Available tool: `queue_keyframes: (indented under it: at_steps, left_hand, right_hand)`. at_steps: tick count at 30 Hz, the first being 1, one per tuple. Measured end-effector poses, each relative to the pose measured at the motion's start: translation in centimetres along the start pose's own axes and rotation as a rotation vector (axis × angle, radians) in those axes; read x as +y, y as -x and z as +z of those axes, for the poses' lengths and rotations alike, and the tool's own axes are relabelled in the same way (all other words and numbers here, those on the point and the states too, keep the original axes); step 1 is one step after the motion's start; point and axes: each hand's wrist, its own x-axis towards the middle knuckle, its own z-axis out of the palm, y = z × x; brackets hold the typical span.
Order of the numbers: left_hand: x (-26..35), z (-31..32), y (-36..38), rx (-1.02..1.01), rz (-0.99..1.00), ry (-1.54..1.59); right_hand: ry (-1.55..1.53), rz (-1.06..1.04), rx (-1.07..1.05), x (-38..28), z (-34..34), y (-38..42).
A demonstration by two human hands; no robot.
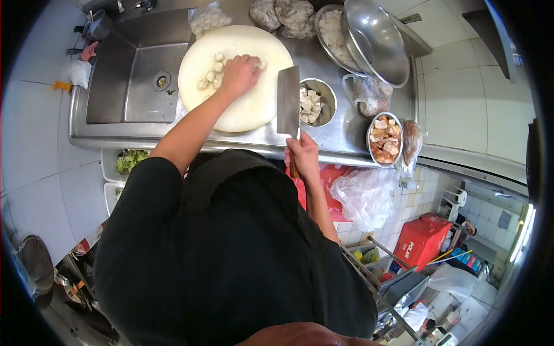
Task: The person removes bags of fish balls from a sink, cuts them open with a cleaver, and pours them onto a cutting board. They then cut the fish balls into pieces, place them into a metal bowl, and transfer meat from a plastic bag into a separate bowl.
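A round white cutting board [265, 104] lies on the steel counter, with several whole white button mushrooms [210, 76] on its left half. Over the board, my left hand [241, 74] has its fingers curled around a mushroom [261, 64], which shows partly at the fingertips. My right hand [302, 154] is closed round the handle of a cleaver [288, 101]. The broad blade points away from me, across the board's right edge and beside a steel bowl [330, 106]. Cut mushroom pieces [310, 106] lie in that bowl.
A steel sink [138, 86] is at left. Behind the board sits a bag of mushrooms [209, 21]. At right are large steel bowls [375, 40], a bowl of cut meat [385, 139] and plastic bags [369, 92]. Below the counter edge hangs a clear plastic bag [363, 196].
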Motion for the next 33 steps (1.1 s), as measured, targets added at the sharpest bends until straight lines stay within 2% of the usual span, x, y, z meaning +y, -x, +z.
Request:
queue_keyframes:
  at_steps: [4,7,10,13,16,19,25,28,30,33]
  left_hand:
    - [1.2,-1.5,2.3,-0.026,0.160,0.152]
    - [-1.1,-1.5,2.7,0.044,0.199,0.214]
    - [-3.3,-1.1,2.0,0.094,0.102,0.156]
    - [-3.4,-2.5,1.0,0.003,0.108,0.166]
    - [-2.7,-3.6,-0.3,0.103,0.083,-0.012]
    - [-3.7,-2.9,-1.8,-0.101,-0.255,0.061]
    - [-4.7,-1.7,-0.7,-0.266,0.058,0.352]
    - [-4.9,-1.4,0.1,-0.306,0.100,0.470]
    - [-5.4,-1.4,0.4,-0.244,0.133,0.385]
    - [-5.2,-1.5,0.5,-0.273,0.131,0.409]
  right_hand:
    - [0.113,0.018,0.020,0.2,2.2,-1.5]
    - [0.191,-0.002,0.029,0.1,3.0,-1.7]
    - [0.259,-0.006,0.037,-0.3,3.3,-1.4]
    - [0.261,-0.017,0.040,-0.8,3.6,-1.6]
    - [0.273,-0.047,0.049,-1.1,4.2,-2.5]
    - [0.302,-0.076,0.049,-0.9,4.4,-3.3]
    - [0.456,-0.099,0.033,-1.9,4.6,-2.5]
    - [0.511,-0.106,0.008,-1.4,3.7,-2.4]
    - [0.579,-0.159,0.002,-0.9,3.2,-1.7]
    - [0.488,-0.068,-0.006,-1.1,3.2,-1.1]
